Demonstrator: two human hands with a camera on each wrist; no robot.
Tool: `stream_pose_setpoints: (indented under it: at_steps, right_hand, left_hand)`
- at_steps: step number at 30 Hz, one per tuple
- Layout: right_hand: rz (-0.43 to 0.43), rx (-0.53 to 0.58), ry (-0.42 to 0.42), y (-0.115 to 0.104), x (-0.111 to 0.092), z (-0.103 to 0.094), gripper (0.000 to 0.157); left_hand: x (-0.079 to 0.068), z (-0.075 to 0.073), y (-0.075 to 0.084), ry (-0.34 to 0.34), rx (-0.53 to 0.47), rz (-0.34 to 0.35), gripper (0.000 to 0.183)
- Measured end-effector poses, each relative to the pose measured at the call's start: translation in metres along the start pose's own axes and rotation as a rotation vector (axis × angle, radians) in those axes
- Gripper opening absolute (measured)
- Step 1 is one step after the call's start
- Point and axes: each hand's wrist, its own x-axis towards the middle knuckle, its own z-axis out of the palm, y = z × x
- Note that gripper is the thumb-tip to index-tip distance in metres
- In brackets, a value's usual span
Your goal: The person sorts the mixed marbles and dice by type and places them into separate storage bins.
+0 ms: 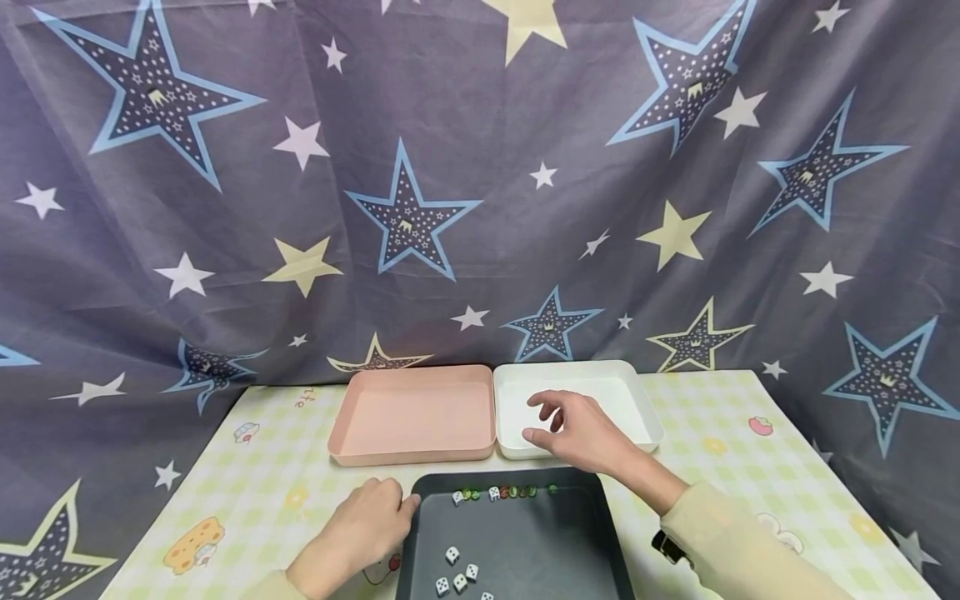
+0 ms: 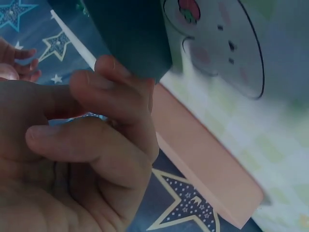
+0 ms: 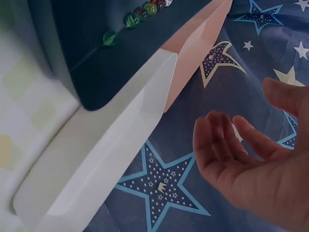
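Dice (image 1: 460, 582) and marbles (image 1: 513, 492) lie in black tray (image 1: 540, 542); left hand (image 1: 367, 521) at its far-left corner, fingers curled, grip unclear; right hand (image 1: 581, 429), thumb and fingers apart, above white tray (image 1: 607, 387), table's (image 1: 693, 408) far edge.

2 cream sleeves (image 1: 750, 542), black strap (image 1: 670, 547)

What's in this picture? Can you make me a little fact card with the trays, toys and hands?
Black tray: closest
Dice: white, spotted, inside black tray
Marbles: green and reddish, at black tray's far side
Pink tray: behind, on the left
White tray: beside the pink one, right
Left hand: at black tray's far left corner, fingers curled
Right hand: over white tray, holding nothing visible
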Motion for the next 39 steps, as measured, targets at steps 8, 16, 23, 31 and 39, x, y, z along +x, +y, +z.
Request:
stream_pose_setpoints:
  at_steps: [8, 16, 23, 31, 39]
  right_hand:
    - [-0.037, 0.080, -0.066, 0.001, 0.000, 0.006, 0.030]
    - [-0.057, 0.089, -0.113, 0.002, 0.001, 0.014, 0.022]
    - [-0.047, 0.106, -0.162, 0.003, 0.000, 0.019, 0.021]
    - [-0.051, 0.147, -0.219, 0.004, -0.002, 0.027, 0.019]
    - [-0.055, 0.197, -0.265, 0.002, -0.005, 0.035, 0.018]
  left_hand:
    - [0.000, 0.007, -0.003, -0.019, -0.009, 0.065, 0.041]
    - [0.001, 0.011, -0.005, -0.023, -0.074, 0.091, 0.042]
    - [0.003, 0.014, -0.008, -0.020, -0.118, 0.085, 0.039]
    - [0.003, 0.017, -0.014, -0.051, -0.123, 0.037, 0.036]
    - [0.004, 0.019, -0.013, -0.119, -0.184, -0.006, 0.039]
